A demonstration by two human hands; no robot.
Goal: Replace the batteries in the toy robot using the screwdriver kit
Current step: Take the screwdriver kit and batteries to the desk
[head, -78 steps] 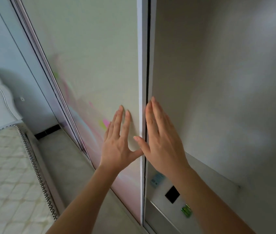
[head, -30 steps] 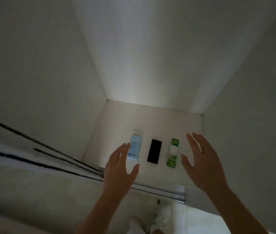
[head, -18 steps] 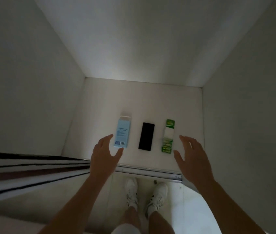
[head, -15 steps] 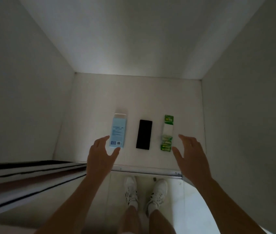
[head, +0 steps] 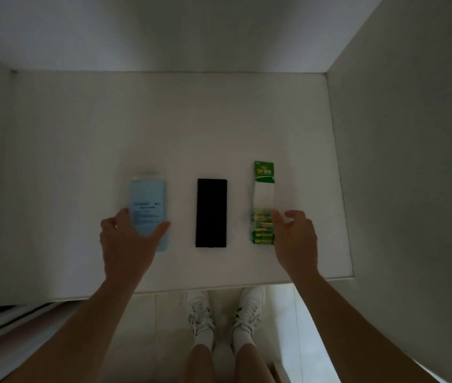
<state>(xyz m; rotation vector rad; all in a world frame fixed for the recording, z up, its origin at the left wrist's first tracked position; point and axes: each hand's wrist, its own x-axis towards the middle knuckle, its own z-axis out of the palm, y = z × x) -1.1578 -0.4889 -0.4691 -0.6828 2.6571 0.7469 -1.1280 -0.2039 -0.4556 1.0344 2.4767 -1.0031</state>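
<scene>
Where left hand (head: 125,244) overlaps blue box (head: 147,197), print blurred, GP battery pack (head: 264,200)

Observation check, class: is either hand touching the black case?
No, the black case lies untouched between the left hand at the blue box and the right hand by the battery pack.

"GP" on battery pack (head: 264,201)

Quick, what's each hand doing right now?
Left hand: open, spread over the blue box, no grip yet.
Right hand: open, beside the battery pack, holding nothing.
</scene>
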